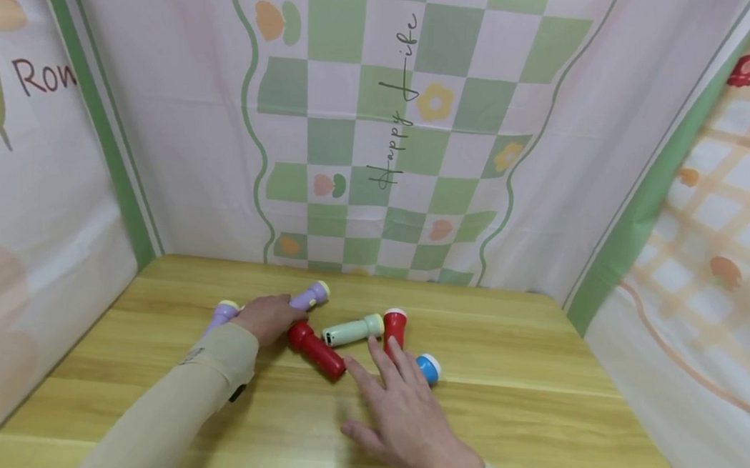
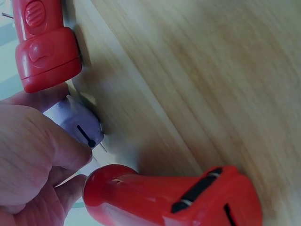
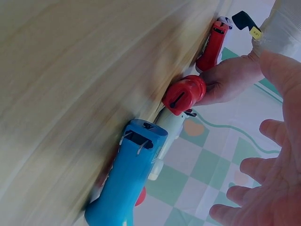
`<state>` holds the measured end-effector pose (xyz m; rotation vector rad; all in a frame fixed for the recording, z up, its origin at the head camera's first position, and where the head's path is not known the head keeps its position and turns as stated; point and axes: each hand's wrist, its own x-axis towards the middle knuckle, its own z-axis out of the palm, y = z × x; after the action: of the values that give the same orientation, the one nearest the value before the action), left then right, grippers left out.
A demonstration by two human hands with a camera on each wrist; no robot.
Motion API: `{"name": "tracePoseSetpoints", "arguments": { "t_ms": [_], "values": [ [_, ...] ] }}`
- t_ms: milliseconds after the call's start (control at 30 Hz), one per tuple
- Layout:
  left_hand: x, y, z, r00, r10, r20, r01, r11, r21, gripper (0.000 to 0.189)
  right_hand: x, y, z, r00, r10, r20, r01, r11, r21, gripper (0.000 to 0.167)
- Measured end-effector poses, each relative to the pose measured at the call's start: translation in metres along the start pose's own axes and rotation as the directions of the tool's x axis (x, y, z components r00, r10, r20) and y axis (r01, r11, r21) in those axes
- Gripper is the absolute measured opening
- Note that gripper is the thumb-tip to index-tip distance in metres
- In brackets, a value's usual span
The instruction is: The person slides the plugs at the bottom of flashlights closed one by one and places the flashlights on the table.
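My left hand point(image 1: 271, 319) pinches a purple flashlight point(image 1: 306, 298) with a yellow head, toward the back of the table. In the left wrist view the thumb and fingers sit on either side of that purple flashlight point(image 2: 77, 121). A dark red flashlight point(image 1: 317, 352) lies just right of this hand. My right hand point(image 1: 406, 408) hovers over the table with fingers spread and nothing held. Ahead of its fingertips are a mint green flashlight point(image 1: 352, 331), a red flashlight point(image 1: 394, 328) with a white rim, and a blue flashlight point(image 3: 129, 172), partly hidden by the hand in the head view.
A second purple flashlight point(image 1: 222, 315) lies left of my left hand, partly behind the sleeve. The right wrist view shows a red flashlight point(image 3: 214, 45) beyond the left hand. Patterned cloth walls point(image 1: 395, 121) enclose the wooden table point(image 1: 519, 414) at the back and sides.
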<state>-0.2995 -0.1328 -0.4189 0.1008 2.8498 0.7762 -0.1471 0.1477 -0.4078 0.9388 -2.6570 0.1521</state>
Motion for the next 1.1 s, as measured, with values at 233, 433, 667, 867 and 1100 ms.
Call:
{"name": "tracePoseSetpoints", "arguments": {
  "t_ms": [233,433,667,867,1100],
  "values": [
    [-0.0024,0.0030,-0.0012,1.000,0.009,0.002,-0.009,1.000,0.019,0.072,-0.0004,-0.0008,0.0006,1.000,-0.005,0.001,0.005,1.000,-0.008,0.084],
    [-0.0020,0.0024,-0.0020,1.000,0.018,0.007,-0.018,0.999,0.039,0.068,-0.0013,-0.0018,0.0012,1.000,-0.006,0.003,0.006,1.000,-0.012,0.087],
    [-0.0011,0.0036,-0.0022,1.000,0.000,0.019,-0.001,1.000,0.030,0.042,-0.0012,-0.0032,0.0014,1.000,-0.001,0.007,0.002,1.000,-0.010,0.085],
    [-0.0037,0.0057,-0.0034,1.000,0.013,0.013,-0.014,0.999,0.030,0.042,-0.0016,-0.0035,0.0019,1.000,-0.013,-0.011,0.012,1.000,-0.023,0.086],
    [-0.0029,0.0044,-0.0027,1.000,0.011,0.004,-0.011,1.000,-0.012,0.053,-0.0016,-0.0037,0.0020,0.999,-0.022,-0.039,0.021,0.999,-0.027,0.086]
  ]
}}
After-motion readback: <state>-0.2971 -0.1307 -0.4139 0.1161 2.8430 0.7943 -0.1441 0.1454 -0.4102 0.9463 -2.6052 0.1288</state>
